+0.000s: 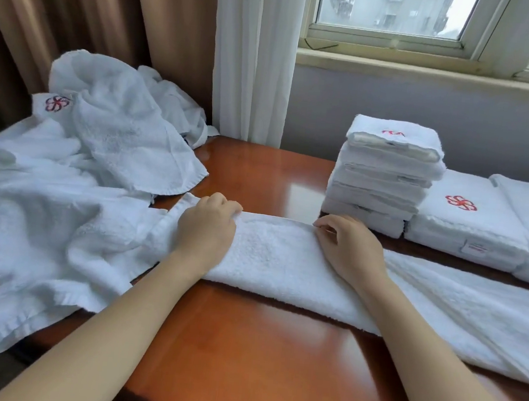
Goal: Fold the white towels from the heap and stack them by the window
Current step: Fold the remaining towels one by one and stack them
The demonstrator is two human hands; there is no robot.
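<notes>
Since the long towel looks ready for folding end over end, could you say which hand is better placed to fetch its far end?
Probably the right hand: the long towel trails off rightward beyond it.

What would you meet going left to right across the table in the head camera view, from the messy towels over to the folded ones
Heap of unfolded towels → left hand → right hand, both gripping the far edge of the long folded towel → tall stack of folded towels → low folded towel with a red emblem.

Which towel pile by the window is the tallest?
The narrow stack nearest the curtain, about five small folded towels high; the wider piles to its right sit much lower.
</notes>
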